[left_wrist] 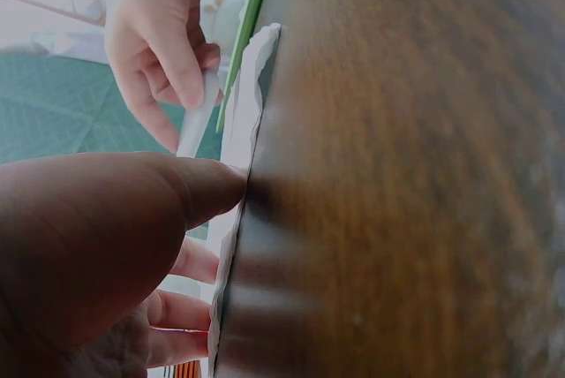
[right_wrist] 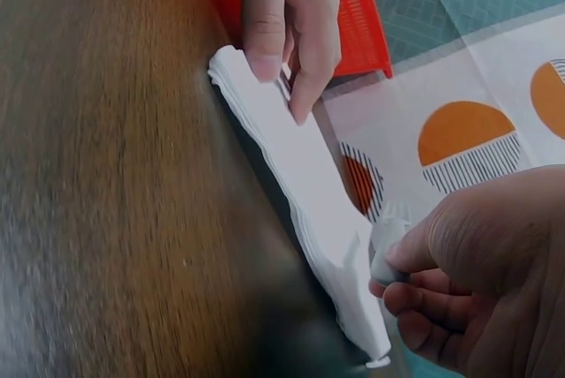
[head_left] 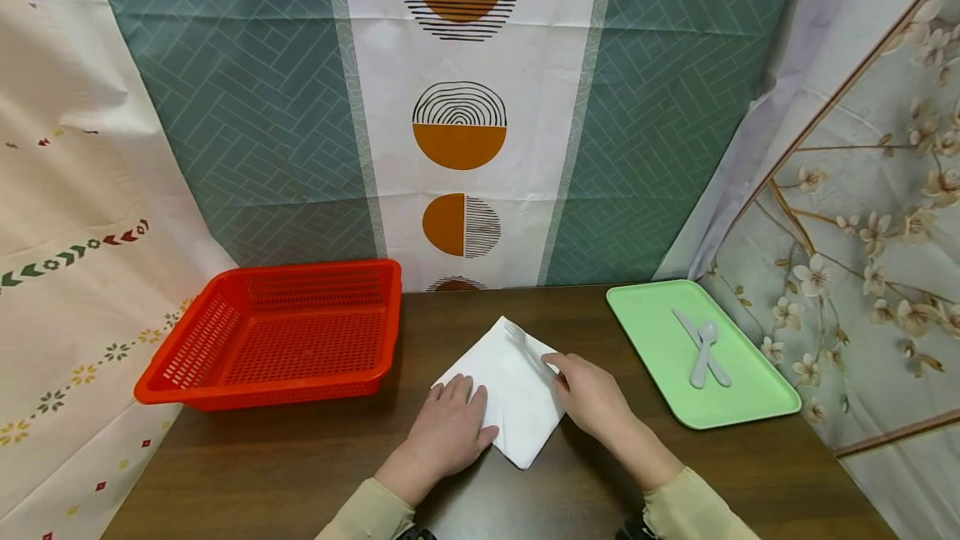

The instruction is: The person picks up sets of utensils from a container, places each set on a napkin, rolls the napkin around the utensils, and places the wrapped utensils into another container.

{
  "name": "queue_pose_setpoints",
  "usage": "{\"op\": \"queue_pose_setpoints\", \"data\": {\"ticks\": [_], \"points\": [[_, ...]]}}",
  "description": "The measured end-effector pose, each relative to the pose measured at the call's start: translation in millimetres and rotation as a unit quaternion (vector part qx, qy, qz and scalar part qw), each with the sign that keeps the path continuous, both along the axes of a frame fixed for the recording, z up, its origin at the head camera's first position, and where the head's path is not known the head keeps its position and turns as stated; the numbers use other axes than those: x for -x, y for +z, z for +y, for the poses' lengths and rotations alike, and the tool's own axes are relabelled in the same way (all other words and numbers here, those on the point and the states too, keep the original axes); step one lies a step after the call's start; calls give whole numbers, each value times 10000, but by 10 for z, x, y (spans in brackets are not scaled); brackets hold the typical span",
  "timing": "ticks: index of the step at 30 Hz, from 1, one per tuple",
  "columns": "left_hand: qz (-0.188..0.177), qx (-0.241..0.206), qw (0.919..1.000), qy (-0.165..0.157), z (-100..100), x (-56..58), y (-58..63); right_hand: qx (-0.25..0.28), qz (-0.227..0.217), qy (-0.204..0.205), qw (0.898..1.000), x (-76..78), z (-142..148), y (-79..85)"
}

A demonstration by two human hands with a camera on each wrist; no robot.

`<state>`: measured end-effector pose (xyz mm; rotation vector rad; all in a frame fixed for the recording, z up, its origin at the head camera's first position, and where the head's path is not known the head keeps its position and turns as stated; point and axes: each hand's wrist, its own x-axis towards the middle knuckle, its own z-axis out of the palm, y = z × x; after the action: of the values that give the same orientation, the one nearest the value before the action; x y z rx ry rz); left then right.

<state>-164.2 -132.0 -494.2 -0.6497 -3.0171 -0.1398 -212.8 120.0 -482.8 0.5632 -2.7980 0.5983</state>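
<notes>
A folded white napkin [head_left: 519, 407], several layers thick, lies turned cornerwise on the table. My left hand [head_left: 450, 426] rests on its left side, fingers spread and thumb at the near edge. With thumb and fingers my right hand [head_left: 592, 394] pinches a light-coloured plastic fork [head_left: 529, 348] by its handle. The fork slants over the napkin's right half, tines toward the far corner. In the right wrist view, the fork [right_wrist: 387, 241] shows close over the napkin [right_wrist: 291, 157], its handle end hidden in the fingers.
At the back left stands a red perforated plastic basket [head_left: 300, 394]. A green tray [head_left: 637, 311] on the right bears a knife [head_left: 685, 323] and a spoon [head_left: 703, 352], crossed. Patterned cloth [head_left: 285, 107] hangs behind the brown table [head_left: 247, 473] and at both sides.
</notes>
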Motion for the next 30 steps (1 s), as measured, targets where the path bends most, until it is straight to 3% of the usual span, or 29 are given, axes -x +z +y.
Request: {"op": "queue_pose_setpoints", "data": {"ticks": [18, 30], "points": [[43, 79, 10000, 36, 2, -8, -1, -198, -230, -55, 9995, 48, -151, -82], [-21, 155, 9999, 38, 1, 13, -10, -497, -136, -222, 9984, 68, -185, -159]]}}
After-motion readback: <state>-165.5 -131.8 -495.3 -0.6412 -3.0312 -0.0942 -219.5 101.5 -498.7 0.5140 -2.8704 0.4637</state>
